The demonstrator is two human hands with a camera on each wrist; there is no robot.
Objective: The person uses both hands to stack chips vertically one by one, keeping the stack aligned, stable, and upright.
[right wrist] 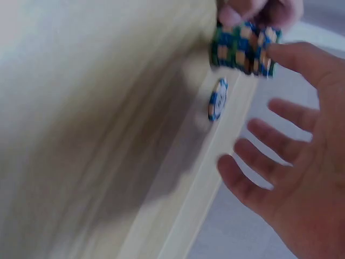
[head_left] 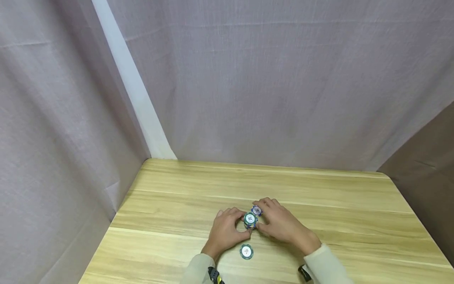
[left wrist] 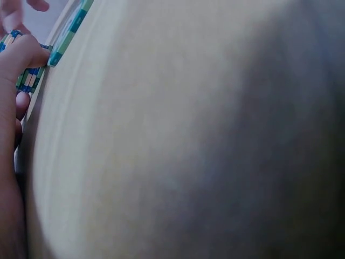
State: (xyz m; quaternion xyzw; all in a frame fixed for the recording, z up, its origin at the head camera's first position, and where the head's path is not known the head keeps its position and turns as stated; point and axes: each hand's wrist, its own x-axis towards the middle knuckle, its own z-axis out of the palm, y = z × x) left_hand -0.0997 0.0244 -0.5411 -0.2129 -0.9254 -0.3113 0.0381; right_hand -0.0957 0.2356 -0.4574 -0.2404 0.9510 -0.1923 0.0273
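A stack of green and blue poker chips (head_left: 250, 219), a green chip marked 20 on top, stands upright on the table. My left hand (head_left: 226, 229) holds the stack between thumb and fingers from the left. My right hand (head_left: 281, 224) is on its other side; in the right wrist view its thumb (right wrist: 302, 56) touches the stack (right wrist: 245, 48) while the other fingers spread loosely. Just behind the stack lies a blue chip marked 10 (head_left: 257, 210), close to the right fingertips. A single green chip marked 20 (head_left: 246, 251) lies flat in front of the stack.
The wooden table (head_left: 170, 205) reaches back to a grey curtain (head_left: 266, 86). Another curtain (head_left: 64, 138) hangs along the left side. In the left wrist view, the tabletop (left wrist: 161, 135) fills most of the picture, blurred.
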